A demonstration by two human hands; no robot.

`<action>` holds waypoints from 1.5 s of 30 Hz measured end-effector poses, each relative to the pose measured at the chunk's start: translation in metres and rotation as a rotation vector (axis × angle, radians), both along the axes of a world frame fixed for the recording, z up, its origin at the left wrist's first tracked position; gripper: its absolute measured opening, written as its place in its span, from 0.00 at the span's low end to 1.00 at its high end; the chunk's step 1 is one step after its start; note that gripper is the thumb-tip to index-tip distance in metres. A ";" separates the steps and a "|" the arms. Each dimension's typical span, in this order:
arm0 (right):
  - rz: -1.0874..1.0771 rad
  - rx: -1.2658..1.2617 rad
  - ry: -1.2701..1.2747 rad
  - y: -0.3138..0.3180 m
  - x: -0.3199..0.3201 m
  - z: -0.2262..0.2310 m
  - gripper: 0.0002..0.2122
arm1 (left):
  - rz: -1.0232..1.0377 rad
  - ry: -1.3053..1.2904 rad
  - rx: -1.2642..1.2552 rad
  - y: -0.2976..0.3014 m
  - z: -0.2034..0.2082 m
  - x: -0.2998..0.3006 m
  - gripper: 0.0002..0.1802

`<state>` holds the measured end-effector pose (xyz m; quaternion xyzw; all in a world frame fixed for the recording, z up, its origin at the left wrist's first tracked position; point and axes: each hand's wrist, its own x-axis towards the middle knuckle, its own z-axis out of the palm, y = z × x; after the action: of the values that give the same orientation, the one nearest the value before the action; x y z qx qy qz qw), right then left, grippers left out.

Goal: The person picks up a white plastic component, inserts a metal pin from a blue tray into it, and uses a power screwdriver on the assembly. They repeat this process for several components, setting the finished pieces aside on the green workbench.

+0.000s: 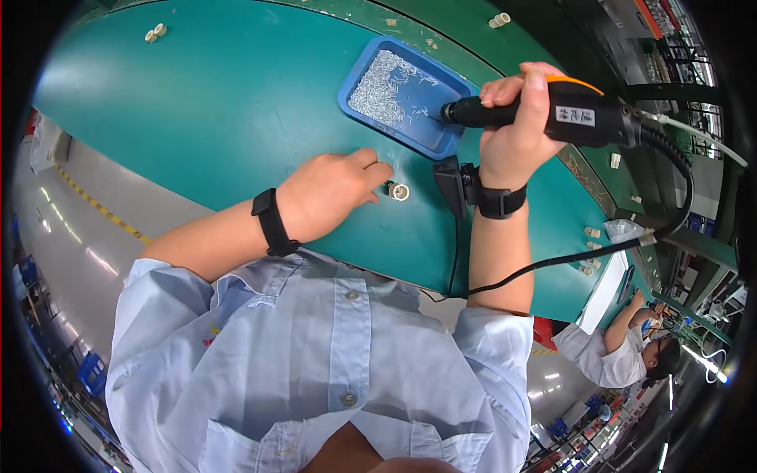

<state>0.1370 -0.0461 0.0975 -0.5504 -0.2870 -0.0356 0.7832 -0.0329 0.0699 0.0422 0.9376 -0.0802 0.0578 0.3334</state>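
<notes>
My right hand (524, 118) is wrapped round a black electric screwdriver (579, 114) with an orange lever along its top. Its tip reaches over the right side of a blue plastic tray (351, 106), which holds a heap of small silvery screws (382, 91). My left hand (335, 189) is closed low over the table, its fingertips curled at a small cream-white round fitting (400, 191). The fitting's open end faces up, and something dark shows at its side. My fingers partly hide how they grip it.
The green table (213, 102) carries two white fittings (155, 33) at far left and several more (591, 244) at right. A cable (544, 262) hangs from the screwdriver across my right forearm. A co-worker (623, 347) works at the lower right.
</notes>
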 end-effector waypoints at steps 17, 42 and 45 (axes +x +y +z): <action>0.022 0.035 0.000 -0.055 0.016 0.024 0.11 | -0.004 0.069 -0.208 0.014 0.047 0.019 0.21; 0.145 0.141 0.012 -0.091 -0.004 0.059 0.16 | -0.088 -0.048 -0.306 -0.008 0.020 0.117 0.07; 0.365 0.200 0.032 -0.104 -0.012 0.065 0.15 | -0.107 -0.077 -0.350 -0.016 0.025 0.099 0.09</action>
<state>0.1255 -0.1503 0.1626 -0.4093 -0.3644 0.0874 0.8319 0.0661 0.0535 0.0673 0.8568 -0.1314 0.0890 0.4906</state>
